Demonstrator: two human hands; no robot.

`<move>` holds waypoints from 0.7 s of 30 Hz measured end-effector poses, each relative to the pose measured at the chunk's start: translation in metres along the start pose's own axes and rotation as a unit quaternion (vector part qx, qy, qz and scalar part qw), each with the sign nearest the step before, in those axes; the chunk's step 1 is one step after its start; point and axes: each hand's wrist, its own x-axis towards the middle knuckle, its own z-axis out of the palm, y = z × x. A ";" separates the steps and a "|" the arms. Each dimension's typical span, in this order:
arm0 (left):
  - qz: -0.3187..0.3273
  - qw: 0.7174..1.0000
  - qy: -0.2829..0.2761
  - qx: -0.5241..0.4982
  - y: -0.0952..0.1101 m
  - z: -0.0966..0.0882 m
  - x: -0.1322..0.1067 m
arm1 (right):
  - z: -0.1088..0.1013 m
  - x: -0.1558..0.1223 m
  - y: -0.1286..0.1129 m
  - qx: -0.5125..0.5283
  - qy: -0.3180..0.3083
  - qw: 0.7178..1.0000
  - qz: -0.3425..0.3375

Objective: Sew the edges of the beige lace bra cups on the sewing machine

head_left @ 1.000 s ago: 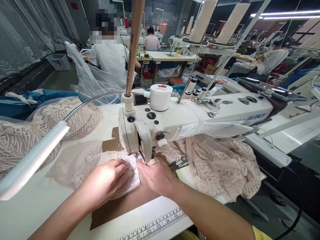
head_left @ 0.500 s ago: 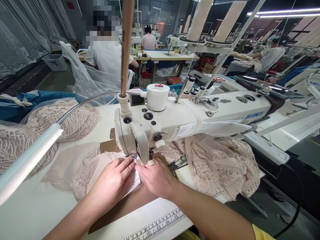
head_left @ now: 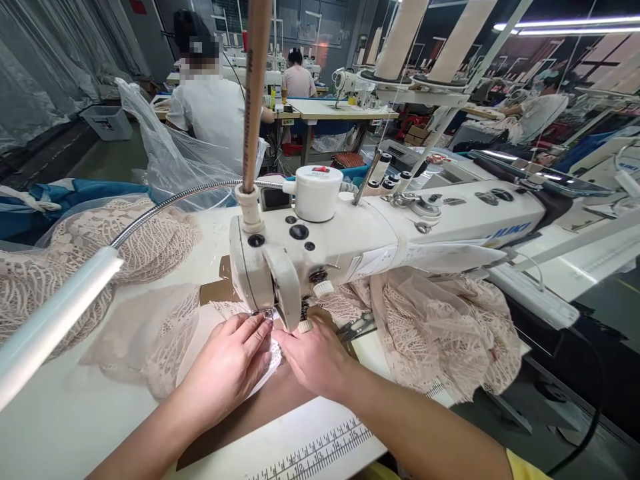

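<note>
A white sewing machine stands across the table. Under its needle lies a pale pink lace piece. My left hand lies on the lace, fingers stretched toward the presser foot, pressing the fabric flat. My right hand rests just right of the needle, its fingertips pressed together on the lace edge right below the machine head. The two hands nearly touch in front of the needle. The needle itself is hidden behind the machine head.
A heap of lace lies at the left, more lace under the machine arm at the right. A lamp on a flexible neck crosses the left foreground. Small scissors lie by the needle plate. A printed ruler runs along the table edge. Other people sit at tables behind.
My left hand has slid forward over the lace, from a flat rest to fingertips right at the presser foot. The right hand has barely moved.
</note>
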 end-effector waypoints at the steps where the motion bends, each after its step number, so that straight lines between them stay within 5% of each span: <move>1: 0.001 1.000 -0.005 0.001 0.000 -0.001 0.000 | 0.000 -0.001 0.000 0.002 0.002 1.000 -0.002; 10: 0.023 1.000 -0.002 0.008 0.003 -0.009 0.000 | -0.007 -0.010 0.005 0.050 0.006 0.997 -0.050; 21: 0.016 0.999 -0.033 0.004 -0.010 -0.010 0.004 | -0.003 -0.007 -0.001 0.021 -0.007 1.000 -0.013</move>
